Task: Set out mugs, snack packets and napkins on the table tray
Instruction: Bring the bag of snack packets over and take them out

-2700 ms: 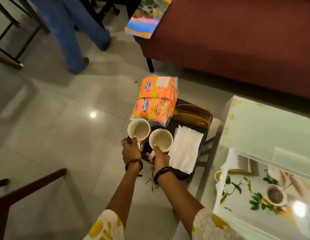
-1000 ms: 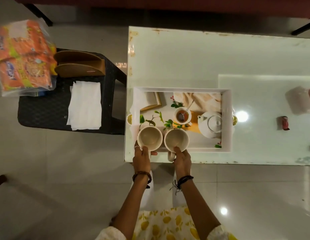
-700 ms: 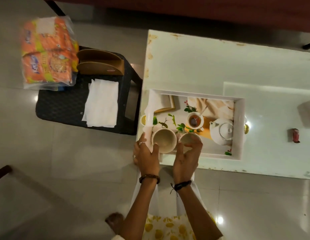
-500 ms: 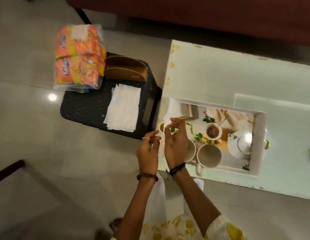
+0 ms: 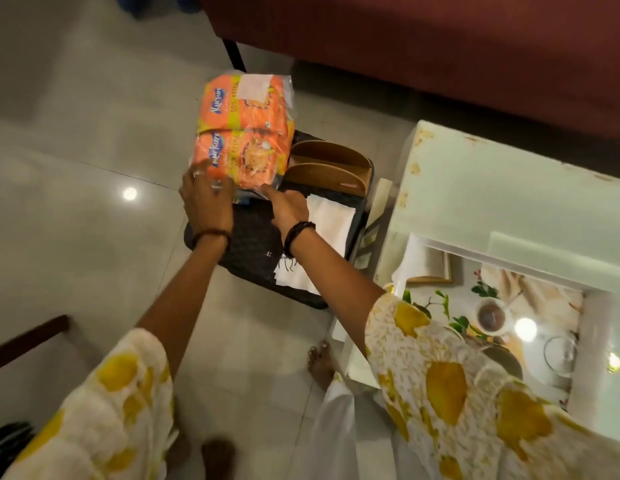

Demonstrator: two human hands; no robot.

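Observation:
A clear bag of orange snack packets [image 5: 246, 133] lies at the far left of a black stool [image 5: 253, 244]. My left hand [image 5: 206, 199] grips the bag's near left corner. My right hand [image 5: 289, 209] is open, its fingertips touching the bag's near right edge. A stack of white napkins [image 5: 331, 223] lies on the stool just right of my right wrist. The white printed tray [image 5: 599, 306] sits on the table at the right. My right sleeve hides most of the tray; only a dark mug rim [image 5: 504, 360] shows.
A curved wooden holder [image 5: 329, 164] stands on the stool behind the napkins. The pale table [image 5: 492, 188] is right of the stool, with a dark red sofa [image 5: 440, 46] beyond. A wooden chair arm [image 5: 27, 337] is at the lower left. My feet are on the tiled floor.
Both mugs went from the stool to the tray and were let go. My hands then swung left to the stool and now touch the snack bag.

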